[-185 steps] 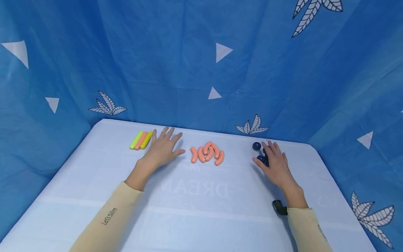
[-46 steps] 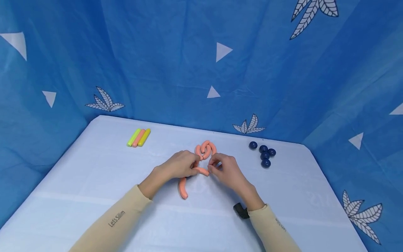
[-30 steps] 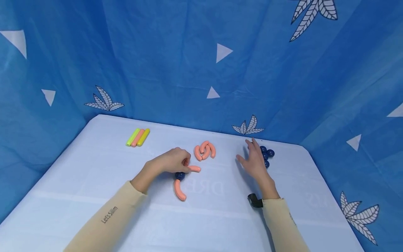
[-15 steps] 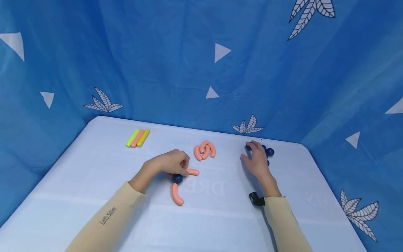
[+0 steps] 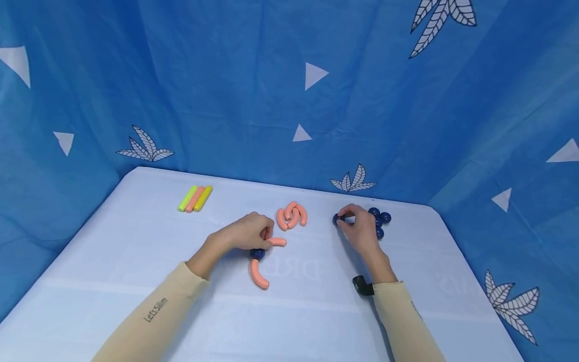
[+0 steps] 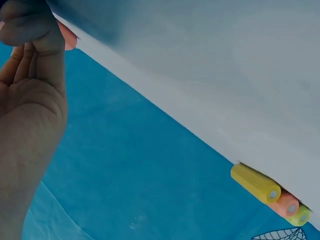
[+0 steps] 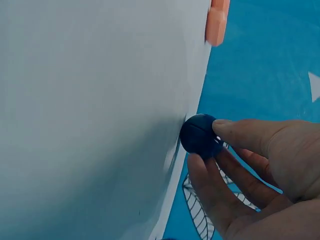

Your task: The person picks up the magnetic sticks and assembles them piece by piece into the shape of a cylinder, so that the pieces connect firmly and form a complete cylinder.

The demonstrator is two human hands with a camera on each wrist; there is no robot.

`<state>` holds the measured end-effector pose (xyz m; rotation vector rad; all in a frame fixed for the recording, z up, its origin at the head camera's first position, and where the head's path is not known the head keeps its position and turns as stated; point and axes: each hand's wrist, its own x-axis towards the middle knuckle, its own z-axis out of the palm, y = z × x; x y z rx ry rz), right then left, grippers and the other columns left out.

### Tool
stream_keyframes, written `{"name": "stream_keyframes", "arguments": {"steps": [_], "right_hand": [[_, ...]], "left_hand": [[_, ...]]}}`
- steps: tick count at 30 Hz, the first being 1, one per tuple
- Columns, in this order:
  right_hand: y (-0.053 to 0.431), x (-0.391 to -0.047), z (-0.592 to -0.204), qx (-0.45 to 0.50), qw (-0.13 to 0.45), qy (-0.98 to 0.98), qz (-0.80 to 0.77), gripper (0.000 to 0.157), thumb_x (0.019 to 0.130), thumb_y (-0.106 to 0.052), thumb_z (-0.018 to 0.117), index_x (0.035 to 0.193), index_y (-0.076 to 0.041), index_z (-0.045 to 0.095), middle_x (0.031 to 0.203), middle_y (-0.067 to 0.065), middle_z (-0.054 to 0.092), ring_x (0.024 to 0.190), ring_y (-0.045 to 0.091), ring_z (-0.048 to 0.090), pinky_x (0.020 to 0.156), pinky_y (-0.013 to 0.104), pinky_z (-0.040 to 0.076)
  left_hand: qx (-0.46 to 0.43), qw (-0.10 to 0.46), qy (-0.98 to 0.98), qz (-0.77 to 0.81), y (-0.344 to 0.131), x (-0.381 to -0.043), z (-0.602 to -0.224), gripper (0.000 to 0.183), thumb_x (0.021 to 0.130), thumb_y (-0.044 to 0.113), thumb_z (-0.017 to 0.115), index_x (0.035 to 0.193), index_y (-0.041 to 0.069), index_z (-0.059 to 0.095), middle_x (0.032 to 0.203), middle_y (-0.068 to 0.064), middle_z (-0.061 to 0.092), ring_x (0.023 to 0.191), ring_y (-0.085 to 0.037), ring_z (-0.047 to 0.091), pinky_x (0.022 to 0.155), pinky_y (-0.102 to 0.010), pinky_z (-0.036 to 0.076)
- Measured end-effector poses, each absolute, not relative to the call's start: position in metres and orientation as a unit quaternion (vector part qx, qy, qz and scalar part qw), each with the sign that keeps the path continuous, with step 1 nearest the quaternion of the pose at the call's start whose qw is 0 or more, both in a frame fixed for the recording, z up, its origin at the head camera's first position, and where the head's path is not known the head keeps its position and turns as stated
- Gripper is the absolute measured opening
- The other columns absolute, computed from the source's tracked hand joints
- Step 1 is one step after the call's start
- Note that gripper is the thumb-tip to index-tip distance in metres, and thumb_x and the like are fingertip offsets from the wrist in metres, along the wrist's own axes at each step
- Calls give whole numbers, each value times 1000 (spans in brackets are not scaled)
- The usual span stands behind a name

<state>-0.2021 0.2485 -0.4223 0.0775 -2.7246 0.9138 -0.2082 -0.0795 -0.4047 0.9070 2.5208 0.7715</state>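
In the head view my left hand (image 5: 246, 231) pinches a joined piece: a dark blue ball (image 5: 258, 254) with an orange curved rod (image 5: 259, 275) hanging toward me and another orange rod (image 5: 278, 242) pointing right. The fingers hide part of the joint. My right hand (image 5: 362, 231) pinches a single dark blue ball (image 7: 200, 135) between thumb and fingertips, low over the table. It is just left of the cluster of several dark blue balls (image 5: 379, 233). In the left wrist view, the left hand (image 6: 30, 95) is at the edge with its fingers curled and only a bit of orange showing.
Several orange curved rods (image 5: 291, 216) lie together between the hands, toward the back of the white table (image 5: 298, 322). Three straight rods, green, orange and yellow (image 5: 203, 198), lie side by side at the back left. A blue patterned curtain (image 5: 235, 100) stands behind.
From beside the left hand, my right hand went right to the balls, grasped one and drew it left. My left hand has kept hold of the joined piece, which shifted only slightly.
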Motion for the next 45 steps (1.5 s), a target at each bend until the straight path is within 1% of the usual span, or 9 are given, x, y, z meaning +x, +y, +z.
{"name": "stream_keyframes", "arguments": {"steps": [7, 15, 22, 28, 30, 33, 38, 41, 45], "right_hand": [[227, -195, -417, 73, 53, -937, 336, 15, 90, -9, 83, 101, -12, 72, 107, 7, 76, 109, 26, 69, 88, 45, 61], [194, -177, -411, 148, -33, -914, 377, 13, 91, -13, 84, 97, -16, 73, 103, -2, 74, 106, 20, 70, 84, 35, 62], [182, -172, -414, 169, -56, -897, 404, 15, 90, -12, 85, 95, -17, 72, 102, -3, 75, 105, 18, 70, 85, 35, 63], [185, -177, -410, 169, -61, -898, 401, 7, 95, -14, 80, 100, -17, 75, 106, -3, 76, 107, 16, 70, 86, 36, 63], [192, -181, -406, 153, -37, -907, 390, 6, 97, -14, 78, 102, -15, 76, 106, -1, 76, 106, 19, 71, 87, 38, 63], [211, -189, -402, 105, 39, -927, 359, 7, 98, -12, 76, 104, -11, 76, 108, 6, 77, 107, 24, 71, 90, 42, 62], [256, -195, -396, -36, 149, -951, 267, 13, 96, -6, 75, 107, 1, 73, 109, 21, 70, 106, 37, 65, 93, 51, 57], [278, -193, -390, -121, 120, -965, 200, 21, 95, -10, 77, 104, 6, 68, 107, 26, 63, 101, 41, 58, 87, 54, 52], [293, -192, -382, -176, 10, -974, 145, 30, 94, -19, 78, 101, 7, 63, 107, 29, 62, 96, 42, 58, 77, 52, 51]], "left_hand": [[317, 152, 894, 278, -75, -211, -410, 18, 93, 15, 77, 84, 15, 62, 65, 2, 55, 59, -10, 52, 59, -23, 41], [317, 151, 896, 272, -67, -213, -411, 18, 94, 16, 78, 85, 15, 63, 63, 3, 54, 57, -10, 52, 58, -23, 41], [316, 137, 902, 260, -62, -211, -411, 16, 93, 18, 80, 88, 15, 65, 63, 3, 54, 58, -10, 53, 60, -24, 40], [331, 118, 899, 260, -62, -211, -412, 12, 94, 19, 80, 94, 16, 69, 67, 2, 56, 60, -9, 50, 60, -25, 37], [329, 113, 900, 261, -64, -211, -412, 13, 93, 17, 80, 89, 16, 67, 68, 2, 55, 62, -10, 49, 60, -25, 37], [316, 111, 905, 263, -68, -213, -411, 18, 91, 12, 79, 82, 16, 63, 68, 3, 53, 64, -12, 49, 61, -26, 37], [290, 147, 905, 273, -77, -215, -408, 18, 88, 10, 79, 84, 14, 61, 73, 1, 56, 67, -14, 53, 61, -27, 41], [275, 178, 903, 279, -84, -216, -405, 17, 88, 10, 78, 87, 12, 62, 75, -1, 59, 67, -14, 56, 61, -26, 44], [251, 202, 906, 275, -94, -219, -400, 17, 88, 11, 79, 88, 11, 62, 73, -1, 61, 66, -14, 56, 61, -26, 43]]}}
